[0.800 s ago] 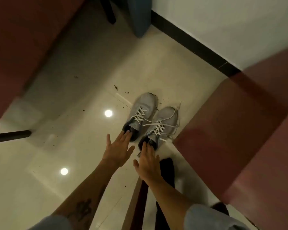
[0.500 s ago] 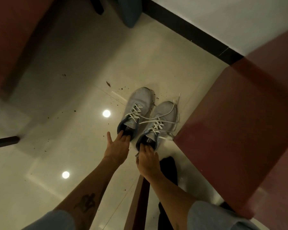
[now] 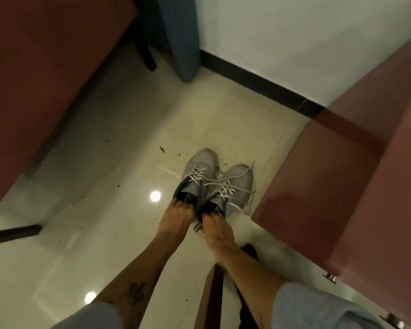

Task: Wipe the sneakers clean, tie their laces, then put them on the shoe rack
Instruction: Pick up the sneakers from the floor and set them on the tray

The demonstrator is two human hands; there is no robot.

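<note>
Sneakers [image 3: 240, 176]: grey pair, side by side and touching, on the floor [image 3: 93, 222] directly ahead of both hands.

Head view (the only one). Long axes roughly parallel, running away from the person and leaning a little right; toes far, heels near. Left hand [image 3: 175, 219] at the left sneaker [image 3: 199, 162], fingers curled down into the dark heel opening, gripping the collar. Right hand [image 3: 215, 230] hooked the same way into the heel of the right sneaker [image 3: 243, 186]. One shoe per hand, neither hand clearly nearer (a lift of both together looks likely). Laces [image 3: 226, 189] white, loose, trailing across the uppers and onto the tile at right; not yet tied. No cloth or shoe rack in sight.

Floor pale glossy tile with two ceiling-light reflections; dirt specks [image 3: 179, 153] scattered by the toes. Tight spot: dark-red furniture [image 3: 330, 186] just beside the right sneaker, more of it at upper left. White wall [image 3: 294, 43] with black skirting [image 3: 259, 84] behind; blue cloth [image 3: 180, 32] hanging in the corner.
</note>
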